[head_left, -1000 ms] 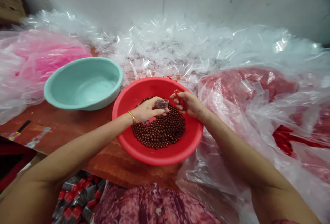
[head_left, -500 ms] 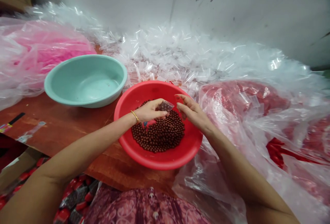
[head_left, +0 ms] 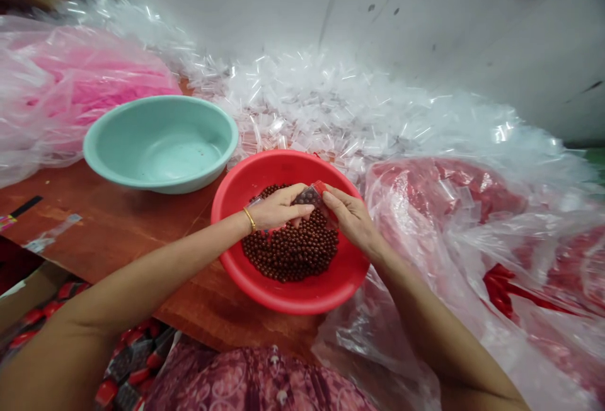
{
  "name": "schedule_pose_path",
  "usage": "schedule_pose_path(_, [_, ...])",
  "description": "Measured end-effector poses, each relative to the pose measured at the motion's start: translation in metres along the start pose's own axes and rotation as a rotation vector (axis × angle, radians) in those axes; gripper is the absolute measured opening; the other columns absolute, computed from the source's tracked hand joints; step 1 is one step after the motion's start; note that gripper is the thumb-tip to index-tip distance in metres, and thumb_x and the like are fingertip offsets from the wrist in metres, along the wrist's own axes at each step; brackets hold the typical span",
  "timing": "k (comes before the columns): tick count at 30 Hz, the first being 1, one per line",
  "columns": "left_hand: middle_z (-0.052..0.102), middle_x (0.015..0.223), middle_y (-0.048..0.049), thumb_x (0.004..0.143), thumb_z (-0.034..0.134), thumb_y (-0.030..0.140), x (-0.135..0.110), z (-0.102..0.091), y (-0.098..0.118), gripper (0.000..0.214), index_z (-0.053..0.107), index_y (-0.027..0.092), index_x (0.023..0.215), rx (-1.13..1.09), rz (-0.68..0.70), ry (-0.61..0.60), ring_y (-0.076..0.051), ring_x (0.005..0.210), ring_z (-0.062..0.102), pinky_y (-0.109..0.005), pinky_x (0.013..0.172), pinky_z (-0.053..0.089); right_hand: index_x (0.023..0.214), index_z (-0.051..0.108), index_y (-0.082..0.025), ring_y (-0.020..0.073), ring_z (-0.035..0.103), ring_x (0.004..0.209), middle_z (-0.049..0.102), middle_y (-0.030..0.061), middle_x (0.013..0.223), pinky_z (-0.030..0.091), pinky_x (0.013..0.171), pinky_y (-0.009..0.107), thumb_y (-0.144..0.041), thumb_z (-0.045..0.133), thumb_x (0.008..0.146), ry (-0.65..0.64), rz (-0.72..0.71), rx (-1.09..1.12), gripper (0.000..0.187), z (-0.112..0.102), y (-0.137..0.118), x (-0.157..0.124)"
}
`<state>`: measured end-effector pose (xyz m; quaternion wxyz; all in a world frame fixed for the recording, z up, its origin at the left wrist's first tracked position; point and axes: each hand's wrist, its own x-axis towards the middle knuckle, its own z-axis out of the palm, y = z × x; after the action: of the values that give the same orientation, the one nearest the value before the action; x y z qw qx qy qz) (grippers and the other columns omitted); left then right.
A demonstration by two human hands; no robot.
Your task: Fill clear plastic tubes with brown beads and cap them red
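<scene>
My left hand (head_left: 278, 208), with a gold bangle at the wrist, grips a small clear plastic box (head_left: 308, 196) with dark brown beads inside. A red cap (head_left: 320, 187) sits at the box's right end, pinched by the fingers of my right hand (head_left: 348, 214); whether it is fully seated I cannot tell. Both hands meet above a red basin (head_left: 295, 301). Brown round beads (head_left: 293, 250) lie heaped in the bottom of this basin, below my hands. Part of the heap is hidden by my left hand.
A light green basin (head_left: 161, 140) stands at the left. Clear plastic boxes (head_left: 302, 96) are piled along the wall. A bag of pink pieces (head_left: 113, 83) is at the far left, plastic bags with red pieces (head_left: 444, 184) at the right. Red-capped boxes (head_left: 137, 360) lie below the table edge.
My right hand has come in from the right and now meets the box in my left hand. A red cap now shows at the box's end. The view has shifted slightly.
</scene>
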<state>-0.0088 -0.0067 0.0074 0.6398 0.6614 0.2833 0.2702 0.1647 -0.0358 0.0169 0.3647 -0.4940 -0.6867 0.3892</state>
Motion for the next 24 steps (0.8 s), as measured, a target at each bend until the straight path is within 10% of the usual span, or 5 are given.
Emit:
schedule_pose_path(5, [0.047,0.071,0.0037,0.080,0.051,0.029,-0.002,0.001,-0.001,0.016,0.046,0.015,0.086,0.111,0.034,0.042,-0.007,0.059,0.046,-0.021,0.054,0.040,0.109,0.062,-0.021,0.0222,0.061,0.098,0.066,0.0067,0.100,0.047,0.086,0.036,-0.041,0.036,0.091,-0.028,-0.140,-0.284,0.037,-0.008,-0.003,-0.004])
schedule_pose_path(14, [0.045,0.065,0.0046,0.072,0.058,0.031,-0.005,0.001,0.007,0.019,0.047,0.015,0.072,0.354,0.035,-0.007,-0.008,0.061,0.041,-0.022,0.058,0.034,0.087,0.056,-0.015,0.0151,0.049,0.050,0.057,0.0062,0.059,0.034,0.049,0.028,-0.032,0.026,0.091,-0.219,-0.394,-0.821,0.035,-0.014,-0.007,-0.012])
schedule_pose_path(18, [0.049,0.066,0.0042,0.066,0.064,0.031,-0.004,0.002,0.010,0.023,0.050,0.015,0.073,0.426,-0.038,-0.022,-0.010,0.063,0.045,-0.022,0.059,0.036,0.078,0.059,-0.018,0.0141,0.049,0.051,0.055,0.0050,0.058,0.032,0.051,0.027,-0.043,0.028,0.091,-0.241,-0.354,-0.686,0.042,-0.016,-0.004,-0.011])
schedule_pose_path(24, [0.051,0.063,0.0036,0.063,0.060,0.025,-0.004,0.014,0.015,0.014,0.051,0.016,0.070,0.531,-0.066,-0.026,-0.011,0.060,0.049,-0.022,0.057,0.037,0.086,0.064,-0.020,0.0140,0.048,0.052,0.048,0.0014,0.054,0.039,0.053,0.028,-0.067,0.014,0.085,0.157,0.050,-0.003,0.069,0.004,-0.005,0.002])
